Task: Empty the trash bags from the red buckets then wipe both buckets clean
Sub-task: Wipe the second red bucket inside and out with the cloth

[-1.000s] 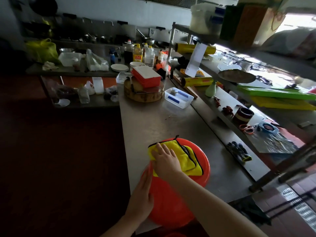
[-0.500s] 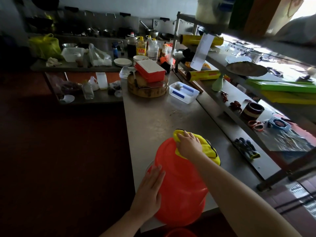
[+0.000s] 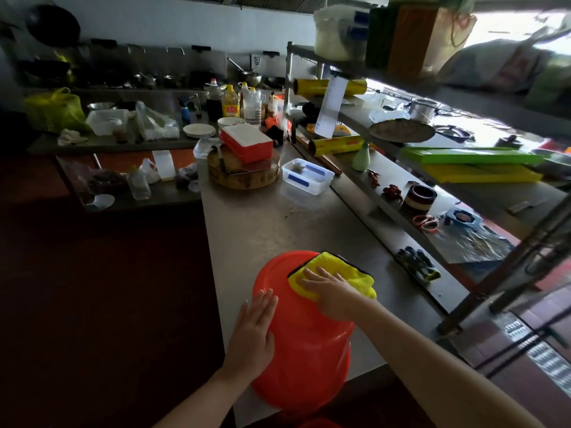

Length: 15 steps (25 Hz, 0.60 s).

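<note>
A red bucket (image 3: 304, 344) stands upside down at the near edge of the steel counter (image 3: 256, 223). A yellow cloth with a dark edge (image 3: 346, 271) lies on the bucket's upturned bottom. My right hand (image 3: 329, 290) presses flat on that cloth, fingers spread. My left hand (image 3: 255, 329) rests flat against the bucket's left side, fingers together and pointing up. A sliver of another red object (image 3: 315, 424) shows at the bottom edge, below the counter.
A round wooden chopping block (image 3: 244, 176) carries a red-and-white box (image 3: 247, 142). A clear plastic tub (image 3: 307, 177) stands beside it. Dark gloves (image 3: 417, 265) lie on the lower shelf to the right. Bottles and plates crowd the far end.
My right hand has slid the yellow cloth across the bucket's upturned bottom, from the far right edge back toward the middle. My left hand has shifted higher up the bucket's left side.
</note>
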### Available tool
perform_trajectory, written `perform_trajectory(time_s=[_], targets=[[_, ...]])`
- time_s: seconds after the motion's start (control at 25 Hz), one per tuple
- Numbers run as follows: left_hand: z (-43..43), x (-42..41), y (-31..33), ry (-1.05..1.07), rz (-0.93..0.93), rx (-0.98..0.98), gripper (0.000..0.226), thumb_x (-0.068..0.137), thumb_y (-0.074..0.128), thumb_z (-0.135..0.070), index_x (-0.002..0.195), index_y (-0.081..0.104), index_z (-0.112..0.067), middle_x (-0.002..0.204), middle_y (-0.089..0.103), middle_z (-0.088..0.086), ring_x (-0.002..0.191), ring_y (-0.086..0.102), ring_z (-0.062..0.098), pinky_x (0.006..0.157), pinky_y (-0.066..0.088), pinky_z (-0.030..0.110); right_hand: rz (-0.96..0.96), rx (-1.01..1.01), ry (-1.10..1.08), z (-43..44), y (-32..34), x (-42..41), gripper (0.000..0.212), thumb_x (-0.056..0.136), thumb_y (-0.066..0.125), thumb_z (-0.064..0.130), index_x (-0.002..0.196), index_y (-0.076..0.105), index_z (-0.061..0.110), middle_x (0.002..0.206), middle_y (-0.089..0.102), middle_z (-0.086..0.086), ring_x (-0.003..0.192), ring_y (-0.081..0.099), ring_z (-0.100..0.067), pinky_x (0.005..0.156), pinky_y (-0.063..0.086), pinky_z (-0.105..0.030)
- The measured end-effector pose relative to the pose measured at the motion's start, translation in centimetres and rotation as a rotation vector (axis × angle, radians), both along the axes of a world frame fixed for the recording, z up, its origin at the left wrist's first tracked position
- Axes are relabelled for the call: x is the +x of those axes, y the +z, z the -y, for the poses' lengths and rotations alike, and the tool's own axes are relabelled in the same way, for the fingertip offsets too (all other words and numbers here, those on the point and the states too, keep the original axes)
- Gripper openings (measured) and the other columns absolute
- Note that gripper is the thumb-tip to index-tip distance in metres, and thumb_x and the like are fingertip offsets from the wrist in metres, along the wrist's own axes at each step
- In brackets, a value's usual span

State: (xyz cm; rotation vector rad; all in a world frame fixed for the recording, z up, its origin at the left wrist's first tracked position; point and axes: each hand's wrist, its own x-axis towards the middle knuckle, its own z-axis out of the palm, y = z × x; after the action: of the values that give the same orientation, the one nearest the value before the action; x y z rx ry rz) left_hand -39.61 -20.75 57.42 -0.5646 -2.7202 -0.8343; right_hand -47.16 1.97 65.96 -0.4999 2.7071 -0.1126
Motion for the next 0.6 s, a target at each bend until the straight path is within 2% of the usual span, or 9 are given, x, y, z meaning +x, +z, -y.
perform_trajectory(time_s=[0.2, 0.28, 0.4, 0.52, 0.6], targets=[[-3.0, -0.1, 2.6, 0.045, -0.033, 0.054, 0.074, 0.088, 0.047, 0.003, 0.156, 0.027, -0.017, 0.163, 0.021, -0.008, 0.153, 0.006, 0.009, 0.125, 0.003, 0.039, -0.037, -0.105, 0.264, -1.9, -0.5, 3.6, 0.074, 0.096, 0.058, 0.022, 0.159, 0.022, 0.040, 0.167, 0.009, 0.018, 0.155, 0.001, -0.013, 0.124, 0.005, -0.044], [-4.2, 0.0, 3.4, 0.048, -0.036, 0.073, 0.070, 0.088, 0.046, 0.004, 0.154, 0.035, -0.016, 0.160, 0.028, -0.007, 0.152, 0.012, 0.009, 0.126, 0.005, 0.039, -0.082, -0.177, 0.301, -2.9, -0.6, 4.6, 0.074, 0.095, 0.062, 0.028, 0.158, 0.025, 0.038, 0.166, 0.014, 0.018, 0.154, 0.004, -0.008, 0.124, 0.003, -0.039], [-5.6, -0.2, 4.4, 0.065, -0.030, 0.061, 0.062, 0.089, 0.049, 0.006, 0.148, 0.047, -0.013, 0.154, 0.042, -0.004, 0.149, 0.024, 0.011, 0.125, 0.008, 0.039, -0.158, -0.343, 0.268, -4.9, -0.6, 5.5, 0.067, 0.092, 0.064, 0.027, 0.154, 0.038, 0.031, 0.164, 0.026, 0.012, 0.152, 0.011, -0.005, 0.123, 0.003, -0.033], [-7.2, -0.8, 5.3, 0.093, -0.054, 0.030, 0.054, 0.088, 0.051, 0.002, 0.140, 0.057, -0.012, 0.145, 0.054, 0.002, 0.142, 0.040, 0.016, 0.123, 0.016, 0.036, -0.305, -0.569, 0.148, -8.2, -0.8, 5.9, 0.047, 0.096, 0.065, 0.026, 0.141, 0.059, 0.022, 0.154, 0.047, 0.002, 0.146, 0.036, -0.011, 0.121, 0.023, -0.028], [-9.0, -1.7, 6.3, 0.112, -0.063, 0.012, 0.045, 0.090, 0.054, -0.003, 0.134, 0.063, -0.011, 0.137, 0.061, 0.005, 0.133, 0.051, 0.021, 0.117, 0.029, 0.031, -0.466, -0.677, 0.007, -10.7, -1.4, 5.6, 0.032, 0.094, 0.069, 0.020, 0.126, 0.071, 0.015, 0.139, 0.062, -0.004, 0.130, 0.057, -0.017, 0.110, 0.043, -0.030]])
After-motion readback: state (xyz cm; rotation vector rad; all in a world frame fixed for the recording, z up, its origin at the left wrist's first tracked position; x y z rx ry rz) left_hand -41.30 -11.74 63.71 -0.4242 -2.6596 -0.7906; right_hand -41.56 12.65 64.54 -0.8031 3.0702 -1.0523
